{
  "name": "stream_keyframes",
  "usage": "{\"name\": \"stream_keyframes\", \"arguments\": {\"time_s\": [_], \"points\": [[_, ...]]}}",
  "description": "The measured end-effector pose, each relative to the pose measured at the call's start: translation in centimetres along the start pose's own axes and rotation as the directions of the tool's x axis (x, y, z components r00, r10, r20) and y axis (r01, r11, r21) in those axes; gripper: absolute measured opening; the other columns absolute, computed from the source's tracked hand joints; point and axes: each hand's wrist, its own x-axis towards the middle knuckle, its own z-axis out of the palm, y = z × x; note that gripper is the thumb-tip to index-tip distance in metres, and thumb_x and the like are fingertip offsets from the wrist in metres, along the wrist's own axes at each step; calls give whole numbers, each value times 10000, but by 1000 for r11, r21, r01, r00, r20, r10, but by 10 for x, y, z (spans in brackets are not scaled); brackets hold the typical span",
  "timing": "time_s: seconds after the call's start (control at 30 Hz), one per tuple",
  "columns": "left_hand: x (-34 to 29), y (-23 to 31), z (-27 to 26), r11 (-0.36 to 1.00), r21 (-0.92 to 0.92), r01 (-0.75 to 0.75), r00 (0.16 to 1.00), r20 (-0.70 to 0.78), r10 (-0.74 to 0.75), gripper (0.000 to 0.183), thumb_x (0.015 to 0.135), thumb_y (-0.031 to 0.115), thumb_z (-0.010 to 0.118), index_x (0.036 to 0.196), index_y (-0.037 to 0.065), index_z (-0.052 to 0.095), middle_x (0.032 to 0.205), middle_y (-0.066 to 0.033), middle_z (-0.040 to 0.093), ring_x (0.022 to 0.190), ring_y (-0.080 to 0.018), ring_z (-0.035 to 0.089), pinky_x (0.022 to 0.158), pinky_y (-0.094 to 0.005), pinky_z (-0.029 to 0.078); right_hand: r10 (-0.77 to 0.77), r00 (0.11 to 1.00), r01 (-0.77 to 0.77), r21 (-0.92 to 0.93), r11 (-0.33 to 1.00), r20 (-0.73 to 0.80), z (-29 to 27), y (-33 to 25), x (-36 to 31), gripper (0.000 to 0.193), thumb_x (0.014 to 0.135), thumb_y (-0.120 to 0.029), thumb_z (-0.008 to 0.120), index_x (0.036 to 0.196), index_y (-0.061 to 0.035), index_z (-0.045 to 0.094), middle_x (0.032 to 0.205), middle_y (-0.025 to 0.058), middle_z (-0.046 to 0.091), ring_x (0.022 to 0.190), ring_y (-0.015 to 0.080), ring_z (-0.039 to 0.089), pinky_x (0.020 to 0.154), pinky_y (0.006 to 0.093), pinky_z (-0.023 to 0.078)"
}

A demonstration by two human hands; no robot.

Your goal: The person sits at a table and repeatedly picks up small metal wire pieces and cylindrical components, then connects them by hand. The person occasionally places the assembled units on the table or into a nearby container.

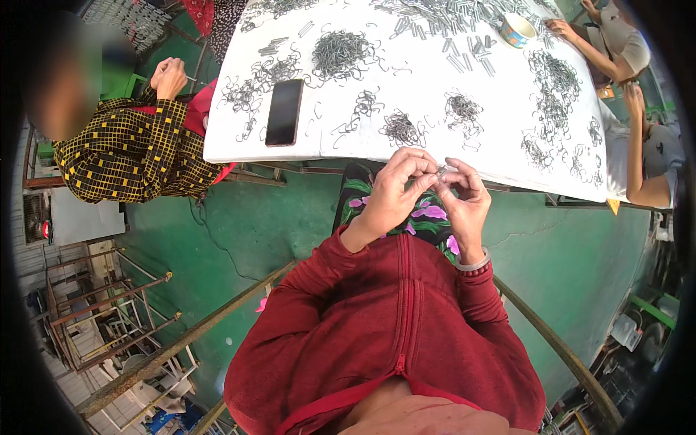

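Observation:
My left hand (pixel 397 192) and my right hand (pixel 465 205) meet just in front of the near table edge, above my lap. Fingers and thumbs of both are pinched together around a small shiny metal piece (pixel 441 172). Most of that piece is covered by the fingertips, so its exact kind cannot be made out. Closest on the table lie a small heap of dark bent wire hooks (pixel 404 129) and another heap of wire hooks (pixel 463 110) to its right.
A white-covered table (pixel 348 148) carries a black phone (pixel 285 112), a larger pile of wire hooks (pixel 341 54), grey metal strips (pixel 464 22) and a paper cup (pixel 517 30). One person (pixel 138 148) sits at the left; others work at the right. Metal rails (pixel 181 333) flank me.

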Motion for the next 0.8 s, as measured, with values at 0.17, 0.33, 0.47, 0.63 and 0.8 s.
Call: {"name": "stream_keyframes", "arguments": {"time_s": [0.17,0.33,0.47,0.63,0.8], "points": [[-4,-14,16,994,55,-90,987,-130,97,95,834,5,609,909,4,551,930,-103,566,807,-201,585,678,-304,485,-69,997,69,-5,998,-32,2,0,-3,481,740,96,657,1196,0,535,827,18,622,770,71,557,726,215,465],[-1,-17,20,992,14,-123,982,-145,124,106,870,25,575,953,8,512,898,-118,578,773,-238,581,654,-330,480,-98,994,94,-85,992,-41,7,-2,-2,516,734,108,646,1223,8,510,826,15,622,771,70,557,735,216,470],[1,-15,19,973,144,-183,974,-112,199,110,869,35,579,944,12,502,900,-127,580,776,-258,582,652,-341,479,-86,990,87,8,996,-108,2,3,-1,532,729,113,644,1232,18,500,824,15,621,765,69,556,731,214,470],[-2,-21,24,980,120,-157,978,-119,171,119,867,19,575,953,12,492,895,-127,587,782,-253,591,656,-339,489,-112,989,108,-45,993,-95,2,3,-3,537,724,114,646,1232,12,502,804,14,622,752,71,562,719,217,475],[-4,-28,29,985,-81,-152,983,-113,142,79,933,29,487,995,-12,461,949,-118,578,818,-132,582,638,-244,496,-273,962,261,-274,926,-5,2,5,-7,533,732,91,659,1234,4,502,807,36,640,767,69,571,719,222,479]]}}
